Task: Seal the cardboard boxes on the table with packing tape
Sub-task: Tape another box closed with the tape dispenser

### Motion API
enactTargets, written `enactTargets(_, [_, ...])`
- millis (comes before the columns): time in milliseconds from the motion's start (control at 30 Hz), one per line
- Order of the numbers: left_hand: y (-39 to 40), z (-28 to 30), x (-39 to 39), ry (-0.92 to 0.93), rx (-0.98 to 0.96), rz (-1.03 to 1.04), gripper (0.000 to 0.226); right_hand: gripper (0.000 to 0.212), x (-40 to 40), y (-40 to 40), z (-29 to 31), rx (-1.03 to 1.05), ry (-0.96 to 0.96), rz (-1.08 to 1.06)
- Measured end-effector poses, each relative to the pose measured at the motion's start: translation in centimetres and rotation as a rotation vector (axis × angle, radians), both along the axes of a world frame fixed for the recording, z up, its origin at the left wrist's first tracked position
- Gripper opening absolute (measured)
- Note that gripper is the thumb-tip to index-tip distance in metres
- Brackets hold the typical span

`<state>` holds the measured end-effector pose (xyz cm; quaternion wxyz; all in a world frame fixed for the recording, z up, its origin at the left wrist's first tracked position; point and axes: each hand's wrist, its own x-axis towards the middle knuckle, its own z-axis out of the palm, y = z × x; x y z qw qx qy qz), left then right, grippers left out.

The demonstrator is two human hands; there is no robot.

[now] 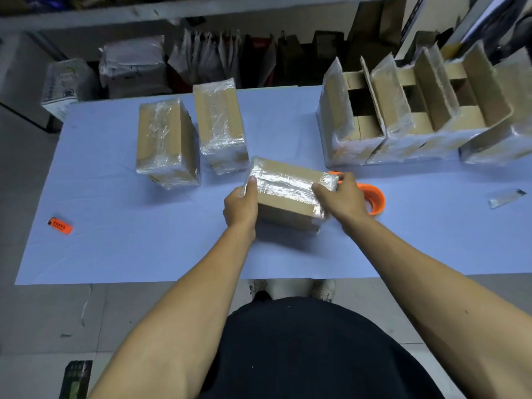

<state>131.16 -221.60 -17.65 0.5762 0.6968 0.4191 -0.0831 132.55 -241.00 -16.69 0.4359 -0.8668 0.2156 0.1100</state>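
Very little lettering shows. The small orange rectangular lighter (pixel 60 225), lying near the left edge of the pale blue table (pixel 144 249), carries a short line of dark print along its side, but the letters are too blurred to make out. The white printed carton (pixel 59 87) standing beyond the table's far left corner bears dark markings, likewise unreadable. The dark green printed packet (pixel 76 380) on the floor below the table's near edge shows a pattern or print that cannot be read either.
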Motion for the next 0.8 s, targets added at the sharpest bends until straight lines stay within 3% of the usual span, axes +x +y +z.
enactTargets(67, [0.9,-0.6,-0.5,-0.018,0.086,-0.086,0.039,0.052,-0.8,0.1,-0.6,0.045,-0.017,-0.054])
enactTargets(133, [1.9,-0.6,0.1,-0.059,0.120,-0.164,0.021,0.051,-0.9,0.1,-1.0,0.038,-0.037,-0.064])
enactTargets(233, [2.6,0.1,1.2,-0.117,0.160,-0.414,0.061,0.053,-0.3,0.2,-1.0,0.075,-0.068,0.042])
enactTargets(300, [2.8,0.2,1.3,-0.147,0.179,-0.545,0.049,0.054,0.0,0.3,-0.9,0.068,-0.066,0.140])
enactTargets(367, [3.1,0.0,0.7,-0.157,0.235,-0.545,0.028,0.054,-0.1,0.1,-0.8,0.032,-0.059,0.145])
enactTargets(433, [3.2,-0.1,-0.1,-0.158,0.282,-0.462,0.026,0.044,-0.5,-0.1,-0.8,-0.019,-0.086,0.087])
enactTargets(533, [3.2,-0.1,-1.3,-0.114,0.298,-0.460,0.031,0.021,-0.9,-0.3,-1.1,-0.031,-0.153,0.048])
enactTargets(667, [3.0,0.4,-1.0,0.030,0.332,-0.720,0.037,0.019,-0.3,0.1,-1.2,-0.001,-0.202,0.107])
enactTargets(733, [1.9,0.5,-0.1,-0.049,0.274,-0.725,0.043,0.021,0.1,0.4,-1.1,-0.004,-0.219,0.181])
enactTargets(800, [0.4,0.5,0.9,-0.125,0.108,-0.654,0.065,0.024,0.3,0.7,-1.1,0.022,-0.207,0.225])
